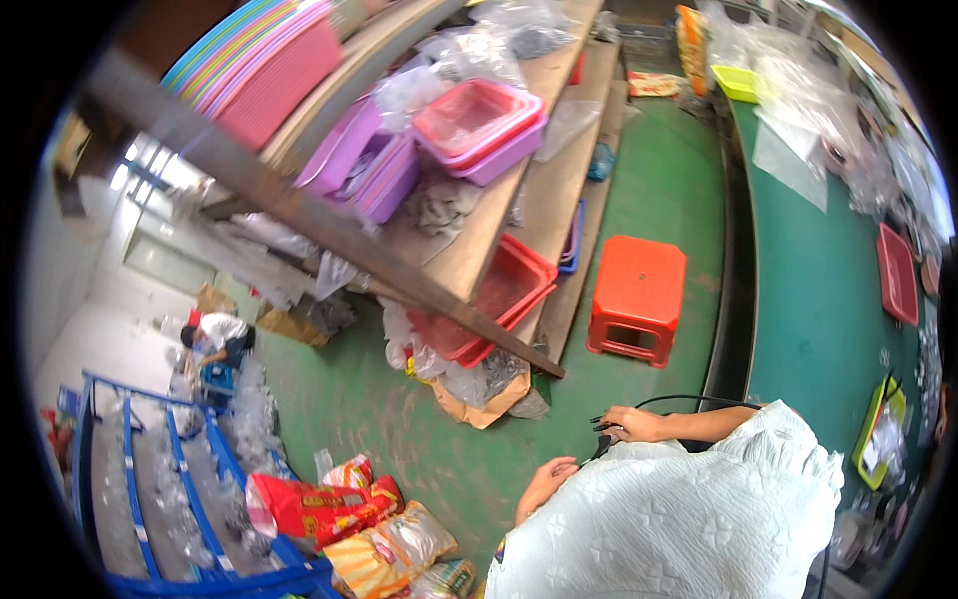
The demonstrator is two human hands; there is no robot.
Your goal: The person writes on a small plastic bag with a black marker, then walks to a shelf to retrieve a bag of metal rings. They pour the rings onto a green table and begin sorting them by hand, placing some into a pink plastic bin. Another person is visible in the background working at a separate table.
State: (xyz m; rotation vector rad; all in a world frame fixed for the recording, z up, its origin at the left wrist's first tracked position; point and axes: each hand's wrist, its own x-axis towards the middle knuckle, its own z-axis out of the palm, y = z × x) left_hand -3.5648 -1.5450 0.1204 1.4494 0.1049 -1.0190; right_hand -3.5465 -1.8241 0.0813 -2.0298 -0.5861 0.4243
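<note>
The right hand point(633, 424) is beside the black cable point(689, 397), which arcs above the forearm toward the pale quilted garment; its fingers are curled near dark, slender ends, and whether they grip them I cannot tell; the left hand point(549, 485) is bent just below, its fingers close together, any grip unclear; both are over a scuffed green floor point(649, 180); ahead stands a red plastic stool point(644, 270), between a green-topped workbench point(808, 290) and wooden shelving point(479, 235) bearing purple and red plastic baskets; printed sacks point(384, 554) lie beside a blue metal rack point(130, 469); farther off, a person point(220, 334) crouches near a white wall point(100, 285).
</note>
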